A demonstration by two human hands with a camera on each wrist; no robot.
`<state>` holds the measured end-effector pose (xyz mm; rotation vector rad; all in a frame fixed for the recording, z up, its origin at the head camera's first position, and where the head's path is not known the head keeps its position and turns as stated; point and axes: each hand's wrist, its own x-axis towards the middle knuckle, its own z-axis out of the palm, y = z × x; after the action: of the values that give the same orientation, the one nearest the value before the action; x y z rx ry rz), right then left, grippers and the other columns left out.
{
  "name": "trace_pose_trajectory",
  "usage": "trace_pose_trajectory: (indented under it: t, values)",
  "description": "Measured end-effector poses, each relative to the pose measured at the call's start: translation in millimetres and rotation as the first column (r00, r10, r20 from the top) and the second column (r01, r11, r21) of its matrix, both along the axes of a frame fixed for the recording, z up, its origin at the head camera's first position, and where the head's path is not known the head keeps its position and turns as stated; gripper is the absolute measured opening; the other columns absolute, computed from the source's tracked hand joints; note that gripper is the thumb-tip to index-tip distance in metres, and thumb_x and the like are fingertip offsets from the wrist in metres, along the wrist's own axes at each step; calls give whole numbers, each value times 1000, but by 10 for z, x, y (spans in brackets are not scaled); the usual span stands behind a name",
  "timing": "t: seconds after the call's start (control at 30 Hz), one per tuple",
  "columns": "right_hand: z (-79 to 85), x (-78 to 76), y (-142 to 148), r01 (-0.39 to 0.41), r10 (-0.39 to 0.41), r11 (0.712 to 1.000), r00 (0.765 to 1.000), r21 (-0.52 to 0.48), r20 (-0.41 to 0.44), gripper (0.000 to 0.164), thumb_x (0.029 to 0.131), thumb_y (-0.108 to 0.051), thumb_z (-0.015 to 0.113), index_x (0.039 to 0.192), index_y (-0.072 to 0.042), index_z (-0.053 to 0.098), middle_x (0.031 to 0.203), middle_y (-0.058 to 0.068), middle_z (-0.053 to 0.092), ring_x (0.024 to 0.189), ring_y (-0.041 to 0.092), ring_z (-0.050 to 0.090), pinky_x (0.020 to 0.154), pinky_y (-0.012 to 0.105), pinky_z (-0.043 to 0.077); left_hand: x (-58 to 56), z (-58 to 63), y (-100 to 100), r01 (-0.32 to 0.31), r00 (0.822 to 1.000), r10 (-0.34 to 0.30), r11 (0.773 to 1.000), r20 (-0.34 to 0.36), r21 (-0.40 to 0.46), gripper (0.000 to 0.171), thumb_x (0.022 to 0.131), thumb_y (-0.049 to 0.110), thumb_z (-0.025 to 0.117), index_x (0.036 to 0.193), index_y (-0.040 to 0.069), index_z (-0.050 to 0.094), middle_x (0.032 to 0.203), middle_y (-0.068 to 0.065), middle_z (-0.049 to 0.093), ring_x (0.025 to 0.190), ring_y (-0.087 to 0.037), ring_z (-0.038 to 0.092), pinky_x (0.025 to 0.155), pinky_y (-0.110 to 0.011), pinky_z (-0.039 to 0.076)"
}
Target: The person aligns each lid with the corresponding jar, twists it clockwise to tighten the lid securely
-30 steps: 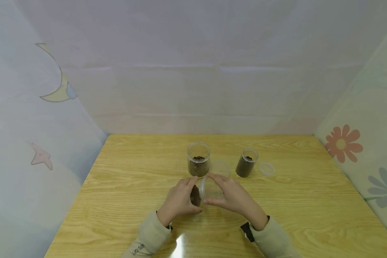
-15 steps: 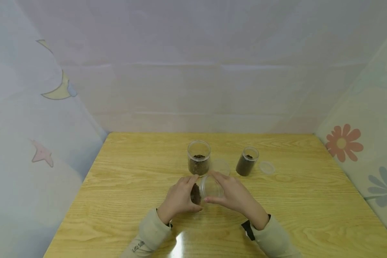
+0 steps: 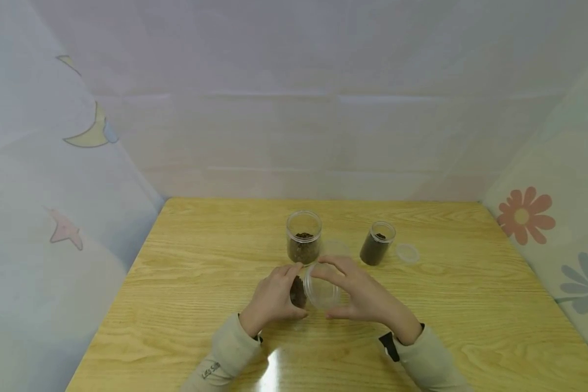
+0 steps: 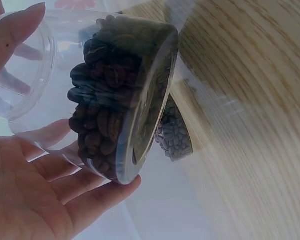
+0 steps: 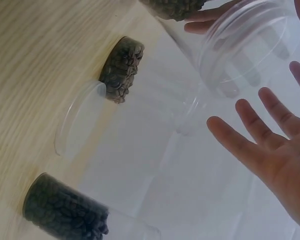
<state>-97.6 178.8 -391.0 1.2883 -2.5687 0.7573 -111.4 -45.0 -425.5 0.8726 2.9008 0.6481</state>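
Observation:
My left hand (image 3: 273,296) grips a clear jar (image 3: 298,294) partly filled with dark coffee beans, fingers and thumb wrapped round its side. In the left wrist view the jar (image 4: 107,95) is tilted just above the wooden table, its beans gathered at the base end. Its clear ringed mouth end points at my right hand (image 3: 365,296). The right wrist view has that hand (image 5: 270,142) with fingers spread and straight, a small gap from the jar's ringed end (image 5: 240,55).
Behind the hands stand a wide clear jar (image 3: 304,247) and a narrower one (image 3: 374,249), both uncovered and holding dark beans. A clear lid (image 3: 337,249) lies beside the wide jar, a smaller lid (image 3: 408,253) beside the narrow one. Printed cloth backs the wooden table (image 3: 201,261).
My right hand was holding the jar's ringed end; its fingers have opened and drawn off to the right. The left hand keeps its grip on the jar in nearly the same place.

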Motion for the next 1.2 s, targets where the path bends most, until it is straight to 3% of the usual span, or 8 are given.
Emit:
trace_pose_trajectory:
  t: [0.27,1.2]
  values:
    - [-33,-32,-7,-36,36,999,999,-12,25,82,62,-15,86,133,-18,44,133,17,39,120,29,38,84,45,47,-2,22,5,-5,1000,5,1000,10,-5,96,58,41,85,136,7,40,127,-15,52,113,-32,50,79,-47,50]
    - [-51,-84,-41,-2,2,999,1000,-41,2,80,61,-28,86,130,-13,48,126,14,42,111,29,43,82,45,46,-13,24,1,-12,1000,12,1000,18,-15,96,58,42,85,136,9,41,126,-14,52,113,-31,50,75,-48,51]
